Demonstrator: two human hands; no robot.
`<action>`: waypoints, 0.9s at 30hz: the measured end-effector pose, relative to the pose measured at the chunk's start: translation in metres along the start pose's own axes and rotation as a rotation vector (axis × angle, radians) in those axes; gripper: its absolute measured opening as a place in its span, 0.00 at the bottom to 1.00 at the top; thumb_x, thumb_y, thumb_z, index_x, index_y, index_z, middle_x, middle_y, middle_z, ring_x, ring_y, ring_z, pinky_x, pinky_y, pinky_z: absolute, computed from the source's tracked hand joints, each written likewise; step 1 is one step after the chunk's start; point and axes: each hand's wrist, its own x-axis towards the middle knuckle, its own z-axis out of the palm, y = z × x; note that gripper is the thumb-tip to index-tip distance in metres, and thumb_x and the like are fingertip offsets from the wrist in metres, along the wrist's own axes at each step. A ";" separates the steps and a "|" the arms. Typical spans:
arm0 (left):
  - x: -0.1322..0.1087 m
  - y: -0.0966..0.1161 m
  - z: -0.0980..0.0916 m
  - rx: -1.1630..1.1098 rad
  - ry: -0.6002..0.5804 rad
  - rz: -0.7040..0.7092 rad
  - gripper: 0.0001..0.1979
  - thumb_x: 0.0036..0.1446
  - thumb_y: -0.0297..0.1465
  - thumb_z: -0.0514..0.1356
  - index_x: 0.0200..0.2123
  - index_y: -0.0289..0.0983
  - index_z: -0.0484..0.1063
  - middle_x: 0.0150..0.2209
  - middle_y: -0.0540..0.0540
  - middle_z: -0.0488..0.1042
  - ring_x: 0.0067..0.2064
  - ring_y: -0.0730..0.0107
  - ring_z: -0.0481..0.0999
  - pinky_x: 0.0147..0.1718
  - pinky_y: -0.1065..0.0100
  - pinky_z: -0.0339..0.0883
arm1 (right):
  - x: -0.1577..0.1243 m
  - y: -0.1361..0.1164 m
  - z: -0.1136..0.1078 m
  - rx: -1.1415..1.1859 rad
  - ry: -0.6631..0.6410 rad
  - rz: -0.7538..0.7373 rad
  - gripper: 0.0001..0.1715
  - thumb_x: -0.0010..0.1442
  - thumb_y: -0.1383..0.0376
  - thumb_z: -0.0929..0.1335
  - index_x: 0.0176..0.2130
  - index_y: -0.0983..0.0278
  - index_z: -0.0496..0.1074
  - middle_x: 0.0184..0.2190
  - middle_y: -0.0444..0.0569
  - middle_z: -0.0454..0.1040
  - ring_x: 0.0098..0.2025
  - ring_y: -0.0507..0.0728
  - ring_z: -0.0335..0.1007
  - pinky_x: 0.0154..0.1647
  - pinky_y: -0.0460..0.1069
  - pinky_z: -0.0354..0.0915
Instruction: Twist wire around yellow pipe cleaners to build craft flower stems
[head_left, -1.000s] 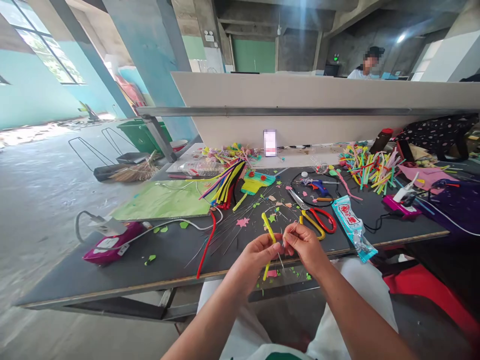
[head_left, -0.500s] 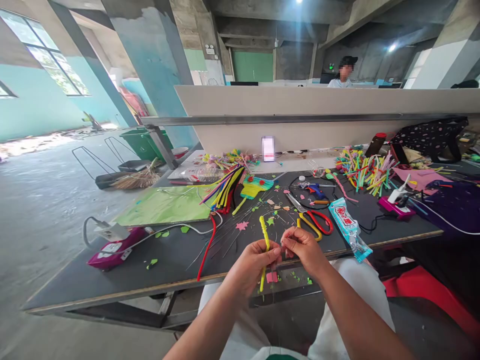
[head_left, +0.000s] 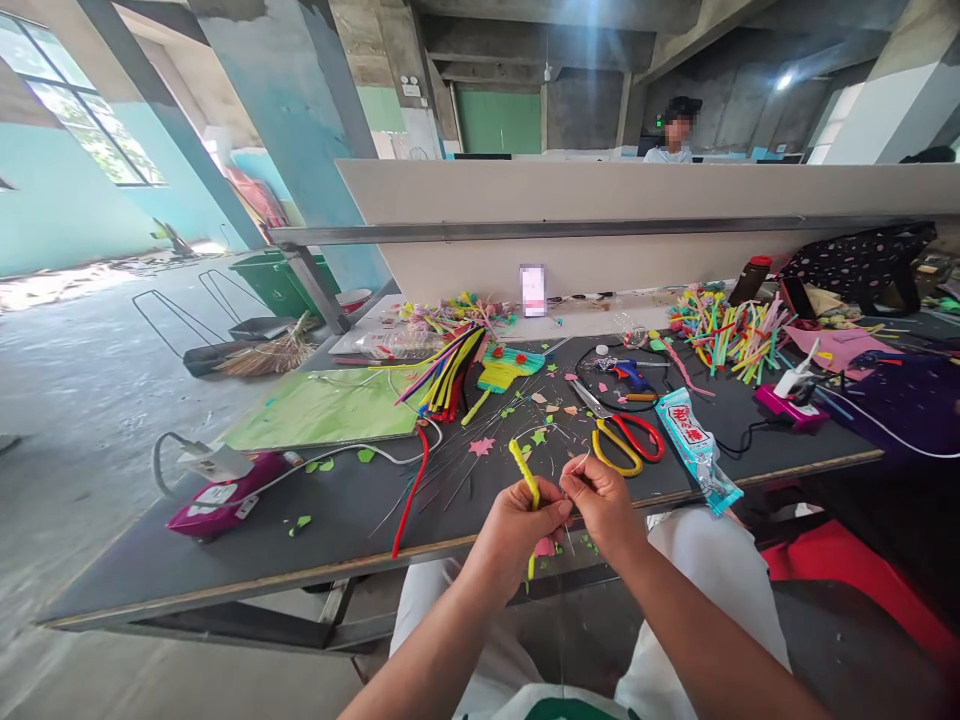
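My left hand (head_left: pixel 517 525) is closed around a yellow pipe cleaner (head_left: pixel 524 468), whose thicker twisted top sticks up above the fingers while the thin lower end hangs below them. Close beside it, my right hand (head_left: pixel 606 508) pinches a thin wire (head_left: pixel 570 541) between thumb and forefinger; its exact course between the hands is hard to make out. The fingertips of both hands nearly meet over the table's front edge. Just beyond the right hand lie scissors (head_left: pixel 636 440) with red and yellow handles. Pink and green paper scraps are scattered around, including a pink star (head_left: pixel 481 447).
A red pipe cleaner (head_left: pixel 411 495) hangs near the front edge. Farther back are a bundle of coloured pipe cleaners (head_left: pixel 457 375), a glue gun (head_left: pixel 634 375) and a propped phone (head_left: pixel 533 291). A blue wrapper (head_left: pixel 694 445) and purple power strips (head_left: pixel 225 498) flank the workspace.
The right hand has closed in on the left, and the yellow pipe cleaner tilts more to the left at its top. The whole view has shifted slightly.
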 end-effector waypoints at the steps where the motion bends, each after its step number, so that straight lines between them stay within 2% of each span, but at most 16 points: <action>1: 0.001 -0.002 0.001 0.009 0.018 0.005 0.12 0.42 0.33 0.68 0.23 0.33 0.68 0.18 0.52 0.70 0.18 0.80 0.66 0.19 0.76 0.57 | -0.001 0.000 0.001 -0.004 0.008 0.011 0.07 0.55 0.65 0.66 0.26 0.62 0.68 0.24 0.42 0.67 0.27 0.51 0.61 0.29 0.46 0.58; 7: 0.007 -0.005 0.001 0.074 0.034 -0.004 0.12 0.40 0.33 0.67 0.20 0.33 0.67 0.16 0.53 0.69 0.18 0.75 0.69 0.19 0.74 0.61 | 0.001 0.002 -0.001 0.085 0.000 0.141 0.08 0.53 0.62 0.68 0.24 0.63 0.69 0.23 0.42 0.67 0.25 0.51 0.59 0.25 0.45 0.57; 12: 0.004 0.002 -0.005 0.064 0.004 -0.009 0.10 0.43 0.32 0.66 0.27 0.33 0.70 0.21 0.51 0.72 0.21 0.75 0.71 0.22 0.74 0.63 | 0.006 0.005 -0.004 0.198 -0.063 0.182 0.08 0.53 0.60 0.69 0.28 0.62 0.72 0.22 0.41 0.67 0.25 0.50 0.59 0.26 0.45 0.57; 16: 0.006 0.005 -0.013 0.069 0.044 0.008 0.10 0.44 0.32 0.65 0.30 0.34 0.70 0.24 0.51 0.74 0.23 0.74 0.73 0.26 0.71 0.66 | 0.007 0.006 -0.004 0.306 -0.045 0.169 0.10 0.55 0.57 0.68 0.35 0.60 0.73 0.30 0.43 0.70 0.25 0.50 0.60 0.27 0.46 0.59; 20: 0.016 0.007 -0.017 0.107 0.036 0.015 0.11 0.44 0.34 0.66 0.30 0.35 0.70 0.24 0.51 0.73 0.23 0.74 0.72 0.27 0.71 0.65 | 0.009 0.010 -0.002 0.471 -0.091 0.261 0.15 0.58 0.54 0.66 0.41 0.60 0.70 0.35 0.46 0.72 0.25 0.50 0.61 0.25 0.46 0.59; 24: 0.024 0.009 -0.013 0.115 0.009 0.043 0.13 0.45 0.37 0.65 0.29 0.35 0.69 0.23 0.51 0.72 0.24 0.74 0.70 0.26 0.72 0.62 | 0.009 0.009 0.001 0.487 -0.144 0.317 0.19 0.53 0.56 0.70 0.44 0.60 0.68 0.36 0.46 0.71 0.25 0.49 0.61 0.24 0.45 0.59; 27: 0.026 0.012 -0.011 0.194 0.050 0.088 0.14 0.47 0.41 0.62 0.27 0.35 0.69 0.22 0.53 0.69 0.23 0.75 0.67 0.25 0.72 0.60 | 0.007 0.001 0.004 0.500 -0.145 0.288 0.27 0.49 0.60 0.73 0.48 0.57 0.65 0.41 0.46 0.70 0.33 0.51 0.66 0.32 0.46 0.64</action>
